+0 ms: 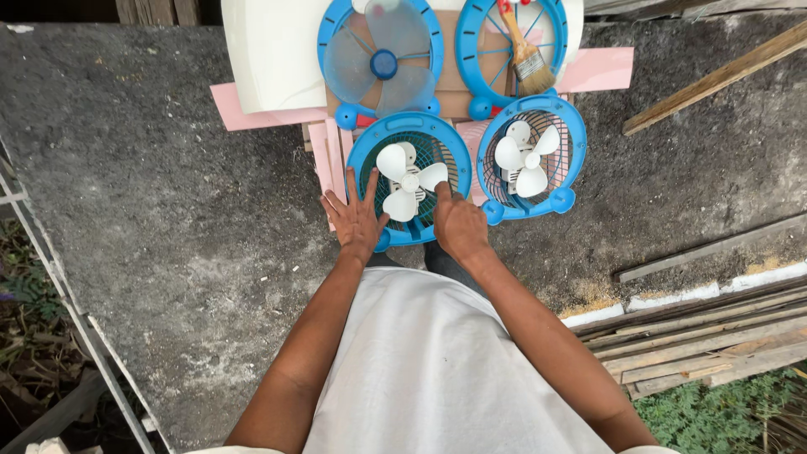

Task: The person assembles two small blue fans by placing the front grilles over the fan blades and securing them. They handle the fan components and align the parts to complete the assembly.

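Head view: both hands (408, 225) rest on blue fan housing (370, 155) holding white blades (409, 181)

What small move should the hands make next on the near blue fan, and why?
Probably turn the white blade a little with the right hand while the left hand steadies the frame. The left hand lies flat, fingers spread, on the rim of the near blue fan. The right fingertips already touch the blade's edge, so a short push seems the closest move.
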